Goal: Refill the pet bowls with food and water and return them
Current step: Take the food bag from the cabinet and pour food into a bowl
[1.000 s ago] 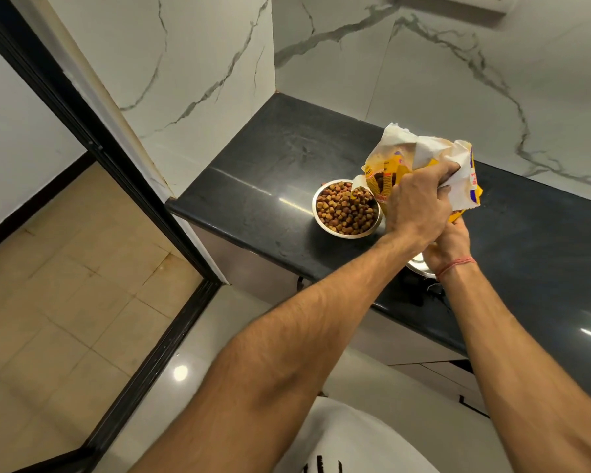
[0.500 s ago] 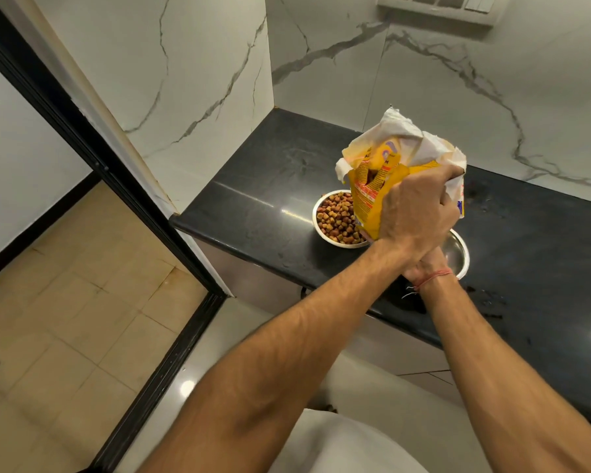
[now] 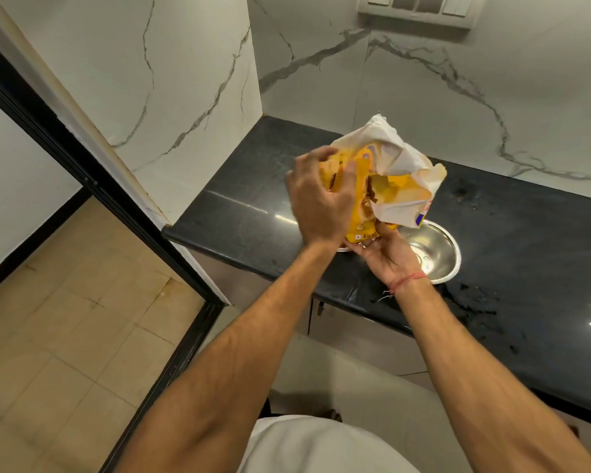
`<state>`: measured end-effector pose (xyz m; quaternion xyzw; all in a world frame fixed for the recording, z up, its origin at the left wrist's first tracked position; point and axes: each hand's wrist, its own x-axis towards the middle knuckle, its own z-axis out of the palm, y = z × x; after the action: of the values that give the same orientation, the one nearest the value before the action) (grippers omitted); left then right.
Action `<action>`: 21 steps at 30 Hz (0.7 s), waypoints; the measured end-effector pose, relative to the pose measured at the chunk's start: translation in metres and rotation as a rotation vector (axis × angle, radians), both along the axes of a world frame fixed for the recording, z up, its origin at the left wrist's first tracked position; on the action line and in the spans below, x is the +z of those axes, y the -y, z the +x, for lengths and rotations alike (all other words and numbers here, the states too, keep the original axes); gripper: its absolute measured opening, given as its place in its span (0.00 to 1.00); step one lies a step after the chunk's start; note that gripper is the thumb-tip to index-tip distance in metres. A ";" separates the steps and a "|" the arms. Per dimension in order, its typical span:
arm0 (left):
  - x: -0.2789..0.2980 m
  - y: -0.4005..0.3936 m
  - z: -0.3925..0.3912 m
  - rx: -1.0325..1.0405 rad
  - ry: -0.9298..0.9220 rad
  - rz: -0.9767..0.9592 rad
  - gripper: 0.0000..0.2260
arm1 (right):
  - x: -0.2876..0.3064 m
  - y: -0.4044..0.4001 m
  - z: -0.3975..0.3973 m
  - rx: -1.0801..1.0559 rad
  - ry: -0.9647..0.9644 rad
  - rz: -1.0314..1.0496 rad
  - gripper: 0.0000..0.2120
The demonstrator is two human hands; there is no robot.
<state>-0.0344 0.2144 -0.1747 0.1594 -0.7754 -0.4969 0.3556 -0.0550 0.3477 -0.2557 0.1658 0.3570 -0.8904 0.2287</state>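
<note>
A person's left hand (image 3: 319, 203) grips the side of a crumpled yellow-and-white pet food bag (image 3: 394, 180) while the right hand (image 3: 386, 254) holds its lower edge from beneath, above a black stone counter (image 3: 239, 213). An empty steel bowl (image 3: 439, 256) sits on the counter just beside the right hand. A second bowl's rim (image 3: 342, 249) barely shows beneath the left wrist, its contents hidden.

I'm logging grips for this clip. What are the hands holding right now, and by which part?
Both hold the yellow pet food bag. The left hand grips its left side, fingers curled over the crumpled upper part; the right hand supports its bottom edge.
</note>
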 end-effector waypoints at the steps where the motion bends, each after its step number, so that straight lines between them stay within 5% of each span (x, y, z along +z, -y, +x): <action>1: -0.004 0.008 -0.002 0.046 0.067 0.076 0.24 | -0.003 0.001 0.000 -0.017 0.007 -0.015 0.21; 5: -0.021 0.031 -0.007 -0.040 0.285 0.410 0.41 | 0.001 0.005 0.006 -0.020 -0.010 -0.001 0.25; 8: -0.033 0.036 -0.008 -0.271 0.362 0.603 0.30 | -0.003 0.005 0.008 0.055 -0.029 0.028 0.24; 11: -0.050 0.037 -0.009 -0.146 0.333 0.562 0.16 | -0.006 0.006 0.009 0.152 -0.094 0.098 0.24; 17: -0.057 0.047 -0.010 0.035 0.323 0.380 0.20 | -0.012 -0.003 0.001 0.220 -0.261 0.398 0.30; 21: -0.052 0.058 -0.014 0.042 0.342 0.265 0.18 | -0.010 -0.009 0.002 0.143 -0.405 0.641 0.46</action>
<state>-0.0480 0.1564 -0.2272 0.3029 -0.7489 -0.5526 0.2049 -0.0527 0.3572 -0.2655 0.0242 0.6659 -0.7301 0.1518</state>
